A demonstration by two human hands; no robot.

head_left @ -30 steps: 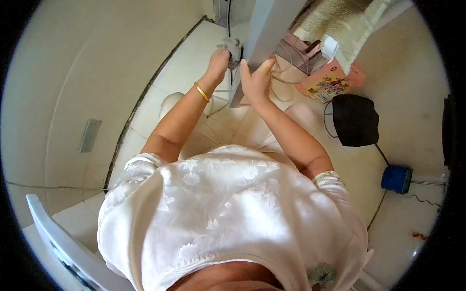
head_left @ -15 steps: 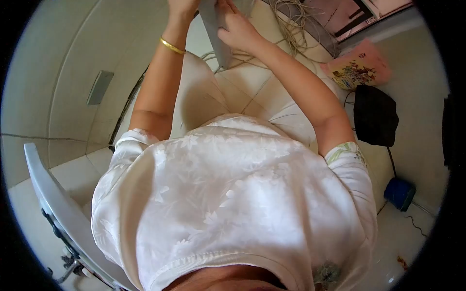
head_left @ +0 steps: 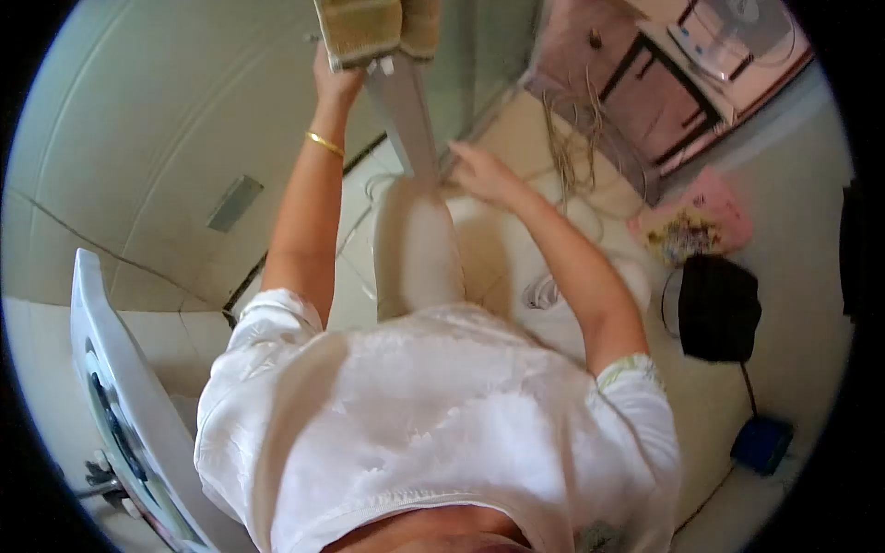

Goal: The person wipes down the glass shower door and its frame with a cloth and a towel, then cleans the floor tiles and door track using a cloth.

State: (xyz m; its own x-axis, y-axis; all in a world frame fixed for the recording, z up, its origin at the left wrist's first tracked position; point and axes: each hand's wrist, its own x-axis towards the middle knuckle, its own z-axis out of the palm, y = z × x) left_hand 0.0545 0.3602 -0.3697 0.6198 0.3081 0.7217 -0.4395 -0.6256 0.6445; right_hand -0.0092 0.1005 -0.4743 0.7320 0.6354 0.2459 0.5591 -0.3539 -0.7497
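Observation:
A long grey bar [head_left: 406, 120] stands in front of me at the top middle, its lower end beside my knee. Over its upper end is a tan, padded-looking block [head_left: 373, 28], cut off by the frame edge; I cannot make out its kind. My left hand [head_left: 336, 83], with a gold bangle at the wrist, grips the bar just below the block, its fingers mostly hidden. Just right of the bar, my right hand [head_left: 484, 175] is apart from it, slightly blurred, with fingers stretched out and nothing in them.
Coiled cable [head_left: 576, 138] lies on the tiled floor at the right, near a dark-legged table [head_left: 659, 88]. A pink printed bag [head_left: 696, 221], a black bag [head_left: 719, 309] and a blue object [head_left: 762, 444] follow down the right side. A white basin [head_left: 120, 350] is at my left.
My right hand has come off the grey bar and opened. The tan block has come into view at the bar's upper end. My view has shifted, showing more of the far floor and table.

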